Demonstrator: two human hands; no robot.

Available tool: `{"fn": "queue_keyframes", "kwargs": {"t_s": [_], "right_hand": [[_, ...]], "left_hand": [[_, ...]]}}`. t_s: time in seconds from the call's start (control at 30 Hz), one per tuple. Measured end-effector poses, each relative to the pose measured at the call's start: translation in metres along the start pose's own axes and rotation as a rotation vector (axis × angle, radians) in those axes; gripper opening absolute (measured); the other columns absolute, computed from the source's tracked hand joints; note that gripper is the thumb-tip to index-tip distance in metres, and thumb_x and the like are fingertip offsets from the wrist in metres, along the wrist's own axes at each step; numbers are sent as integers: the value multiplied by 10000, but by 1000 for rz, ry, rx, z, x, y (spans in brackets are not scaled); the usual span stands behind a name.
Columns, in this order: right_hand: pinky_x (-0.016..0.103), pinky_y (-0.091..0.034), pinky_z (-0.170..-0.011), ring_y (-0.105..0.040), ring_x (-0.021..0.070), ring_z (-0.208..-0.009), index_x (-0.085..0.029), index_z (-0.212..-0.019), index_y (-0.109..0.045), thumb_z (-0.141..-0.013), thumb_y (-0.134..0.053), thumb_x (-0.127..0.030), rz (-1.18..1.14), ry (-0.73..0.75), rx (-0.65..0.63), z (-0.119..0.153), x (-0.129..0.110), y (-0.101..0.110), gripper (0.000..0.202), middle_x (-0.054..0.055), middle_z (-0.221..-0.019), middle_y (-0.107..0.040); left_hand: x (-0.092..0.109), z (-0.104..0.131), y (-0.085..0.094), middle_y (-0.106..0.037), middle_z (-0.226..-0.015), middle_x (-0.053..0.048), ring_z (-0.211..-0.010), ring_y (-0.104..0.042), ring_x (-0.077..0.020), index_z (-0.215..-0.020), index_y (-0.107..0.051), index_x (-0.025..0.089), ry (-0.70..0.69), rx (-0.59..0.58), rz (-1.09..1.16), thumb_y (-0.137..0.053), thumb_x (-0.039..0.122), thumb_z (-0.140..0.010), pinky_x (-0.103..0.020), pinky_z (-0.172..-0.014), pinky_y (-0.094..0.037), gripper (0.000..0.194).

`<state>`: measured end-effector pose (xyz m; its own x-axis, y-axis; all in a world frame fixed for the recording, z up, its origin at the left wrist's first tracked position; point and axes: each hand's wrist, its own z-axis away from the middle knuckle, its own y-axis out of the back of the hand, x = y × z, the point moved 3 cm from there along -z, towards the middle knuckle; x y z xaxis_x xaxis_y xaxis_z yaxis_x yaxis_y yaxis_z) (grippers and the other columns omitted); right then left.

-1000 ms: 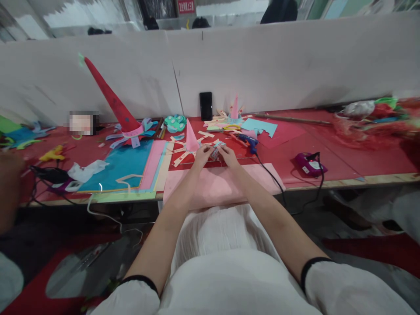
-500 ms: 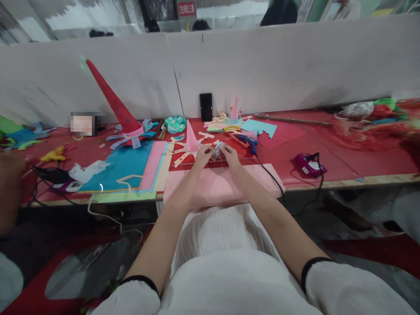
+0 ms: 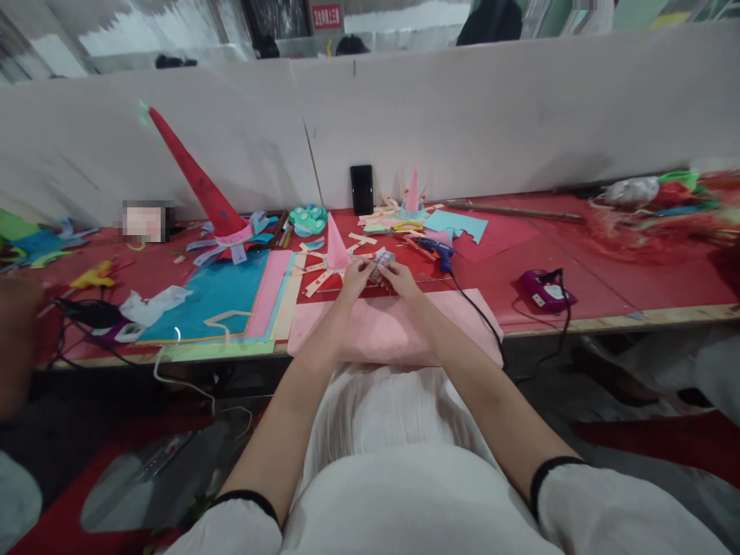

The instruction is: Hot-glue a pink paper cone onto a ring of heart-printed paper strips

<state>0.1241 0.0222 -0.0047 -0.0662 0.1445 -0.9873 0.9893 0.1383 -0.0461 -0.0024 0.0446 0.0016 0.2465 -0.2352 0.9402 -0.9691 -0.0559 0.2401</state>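
My left hand (image 3: 357, 276) and my right hand (image 3: 400, 279) meet above the red tabletop, fingers closed on a small pale blue speckled piece (image 3: 381, 266). Its kind is too small to make out. Just left of my left hand stands a pink cone (image 3: 338, 247) ringed by cream strips with red marks. Beneath my wrists, a pink sheet (image 3: 387, 335) lies along the table's front edge. To the right of my right hand rests a blue glue gun (image 3: 442, 256) with a black cord. Behind the hands lies a yellow-handled tool (image 3: 408, 227).
A tall red cone hat (image 3: 200, 177) and stacked coloured sheets (image 3: 223, 293) occupy the left. At the back are a phone (image 3: 361, 190) and a smaller pink cone (image 3: 412, 194). A purple device (image 3: 544, 290) sits right. Another person's arm (image 3: 17, 347) shows at far left.
Both hands have shifted slightly, and the speckled piece is turned so that more of it shows between the fingers. Things on the table have stayed put.
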Motion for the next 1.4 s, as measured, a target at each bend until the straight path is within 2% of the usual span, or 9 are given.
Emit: {"fn": "queue_keyframes", "kwargs": {"t_s": [0.23,0.37,0.57,0.7,0.8,0.97,1.1,1.27,1.4], "right_hand": [[219,-389,-421,-465,83,-461,-181,-668,-497,-597,-597,-668,-49,37,89,-3,2,7,503,-26,-566,-532],[225,-401,-444,-466,83,-465,-177,-662,-503,-582,-604,-671,-53,37,89,-5,4,7,510,-25,-572,-540],[227,-429,-503,-486,85,-482,-177,-638,-499,-543,-649,-651,-53,15,50,-5,3,4,506,-29,-550,-551],[213,-395,-456,-481,85,-467,-181,-644,-495,-549,-648,-647,-53,-10,48,-4,4,4,500,-31,-533,-545],[211,-384,-441,-482,87,-463,-179,-654,-502,-558,-644,-643,-54,-21,51,-3,4,4,495,-29,-524,-543],[204,-383,-437,-478,80,-467,-174,-675,-518,-568,-653,-623,-60,-23,51,0,1,5,481,-23,-543,-555],[199,-377,-423,-475,77,-467,-173,-653,-514,-569,-653,-628,-66,-28,44,2,-1,4,484,-20,-542,-547],[202,-357,-390,-454,73,-439,-172,-614,-490,-525,-671,-644,-68,-52,28,1,-1,4,513,-17,-526,-537],[197,-357,-398,-460,74,-448,-174,-625,-494,-539,-673,-623,-69,-60,35,2,-1,4,491,-24,-521,-533]], "left_hand": [[0,4,-6,-591,-683,12,-529,-569,-104,-684,-541,155,7,-87,51,-551,274,-780,-245,-543,-491,153],[2,5,-7,-580,-647,15,-508,-574,-112,-693,-523,158,-8,-106,47,-535,248,-785,-263,-542,-504,129],[3,4,-3,-609,-738,-10,-702,-599,-138,-663,-531,164,-74,-26,-67,-525,226,-784,-278,-722,-493,135],[12,9,1,-630,-852,-46,-859,-585,-176,-777,-578,175,-131,47,-166,-490,243,-816,-313,-858,-439,118],[25,17,11,-615,-990,-82,-1026,-534,-205,-891,-588,179,-191,166,-284,-463,256,-838,-337,-973,-358,156],[51,30,38,-501,-1251,-117,-1241,-397,-191,-1135,-513,160,-301,619,-589,-418,274,-868,-309,-1064,-270,305],[55,31,52,-288,-1426,-149,-1359,-213,-207,-1279,-376,128,-236,762,-630,-423,322,-873,-351,-1103,-216,453],[36,19,60,-108,-1487,-191,-1395,-62,-234,-1384,-165,70,-122,711,-555,-507,299,-830,-353,-1121,-177,690],[13,5,59,-193,-1478,-173,-1370,-203,-207,-1398,-140,86,35,575,-517,-572,261,-772,-288,-1086,-260,780]]}}
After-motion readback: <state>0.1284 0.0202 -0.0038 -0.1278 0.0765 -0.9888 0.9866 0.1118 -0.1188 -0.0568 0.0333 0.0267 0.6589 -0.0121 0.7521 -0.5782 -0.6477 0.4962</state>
